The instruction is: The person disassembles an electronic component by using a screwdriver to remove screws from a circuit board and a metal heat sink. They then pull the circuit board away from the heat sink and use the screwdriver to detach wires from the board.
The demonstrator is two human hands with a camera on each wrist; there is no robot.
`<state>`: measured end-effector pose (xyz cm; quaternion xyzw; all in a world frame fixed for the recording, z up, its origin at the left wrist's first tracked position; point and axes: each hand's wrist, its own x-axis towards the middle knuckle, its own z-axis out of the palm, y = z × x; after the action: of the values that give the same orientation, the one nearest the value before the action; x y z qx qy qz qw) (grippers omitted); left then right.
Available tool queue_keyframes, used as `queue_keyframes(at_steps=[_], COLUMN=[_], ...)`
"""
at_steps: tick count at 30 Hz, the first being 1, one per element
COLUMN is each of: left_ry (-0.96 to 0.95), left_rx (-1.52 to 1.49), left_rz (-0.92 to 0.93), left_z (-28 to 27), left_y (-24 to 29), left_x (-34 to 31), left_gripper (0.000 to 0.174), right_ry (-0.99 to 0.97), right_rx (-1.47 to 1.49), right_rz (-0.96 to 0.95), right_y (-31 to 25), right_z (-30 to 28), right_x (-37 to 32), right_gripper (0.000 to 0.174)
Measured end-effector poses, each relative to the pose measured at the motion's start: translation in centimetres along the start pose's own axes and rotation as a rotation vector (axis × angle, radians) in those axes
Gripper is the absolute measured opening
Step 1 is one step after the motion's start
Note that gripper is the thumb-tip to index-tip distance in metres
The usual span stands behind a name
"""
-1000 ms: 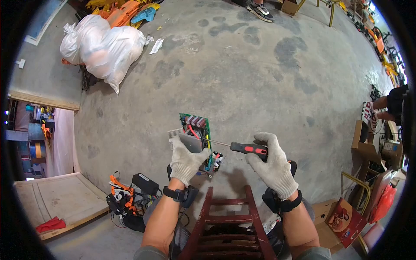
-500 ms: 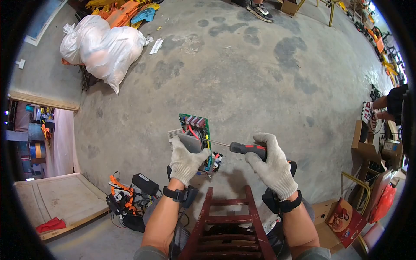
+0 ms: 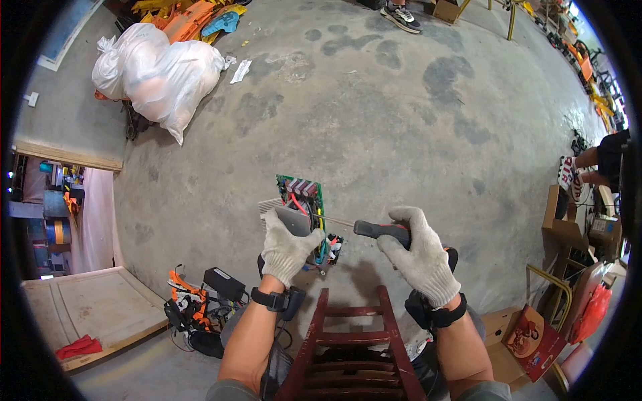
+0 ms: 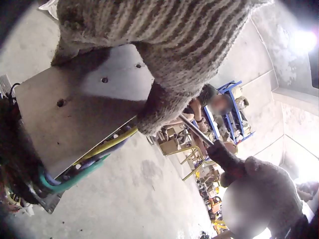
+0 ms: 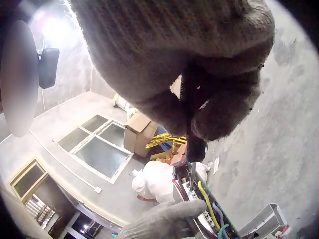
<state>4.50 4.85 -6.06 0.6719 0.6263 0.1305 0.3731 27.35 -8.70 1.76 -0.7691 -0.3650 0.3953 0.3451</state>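
Note:
In a knit glove, the left hand (image 3: 286, 248) grips a grey metal plate (image 3: 293, 220) fixed to a green circuit board (image 3: 317, 189) with red, yellow and teal wires. From the right, the gloved right hand (image 3: 422, 255) holds a black screwdriver (image 3: 381, 231) by its handle, the shaft pointing left into the board's wires. The right wrist view shows the shaft (image 5: 193, 175) reaching down beside a row of terminals. Holes dot the plate (image 4: 75, 107) in the left wrist view, where yellow and teal wires run along its edge.
A dark red ladder-like wooden frame (image 3: 352, 338) stands between the person's legs. Orange and black parts (image 3: 194, 302) lie at lower left, a white bag (image 3: 175, 75) at upper left. Cardboard boxes (image 3: 567, 224) and another person's shoe (image 3: 570, 175) are at right.
The screwdriver handle has rotated within the right hand, its red marks turning out of sight. The left hand and the board have barely moved.

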Motion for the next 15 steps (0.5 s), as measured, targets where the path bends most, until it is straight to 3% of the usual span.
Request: queue_keyframes(at_steps=[13,15], left_ry=[-0.007,0.0], left_rx=[-0.042,-0.036], left_rz=[0.014,0.016], left_z=[-0.22,-0.13], left_y=[0.39,0.24], left_x=[-0.14,-0.12], left_gripper=[0.086,0.086], right_ry=[-0.033,-0.075], right_rx=[0.05,0.146], right_rz=[0.047,0.127], right_y=[-0.19,-0.73], right_z=[-0.41,-0.78], right_x=[0.03,-0.06], right_gripper=[0.047,0.044])
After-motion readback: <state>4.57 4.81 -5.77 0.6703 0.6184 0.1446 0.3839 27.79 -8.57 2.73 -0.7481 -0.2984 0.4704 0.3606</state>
